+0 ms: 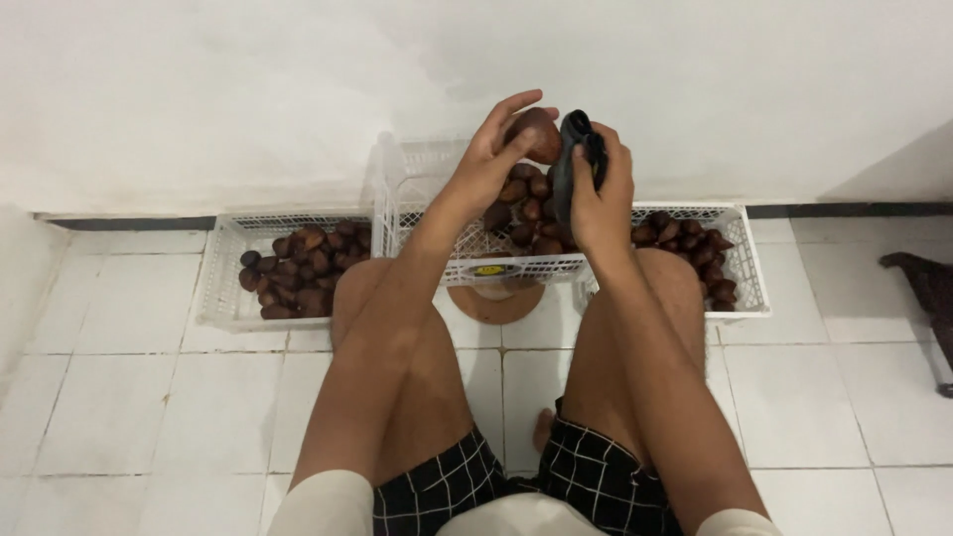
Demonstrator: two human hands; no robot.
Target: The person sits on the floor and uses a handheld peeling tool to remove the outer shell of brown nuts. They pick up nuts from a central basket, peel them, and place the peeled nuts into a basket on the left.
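My left hand (493,149) is raised above the middle basket and holds a brown scaly fruit (537,134) between its fingers. Right beside it, my right hand (600,194) grips a dark brush-like tool (573,149) that touches the fruit. Below both hands stands a white plastic basket (427,199) filled with several of the same brown fruits (524,203). My bare knees and forearms fill the lower middle of the view.
A white basket (223,288) at the left holds more brown fruits, and another white basket (747,273) at the right does too. A round wooden piece (493,306) lies under the middle basket. White floor tiles, a white wall behind, a dark animal's leg (928,288) at far right.
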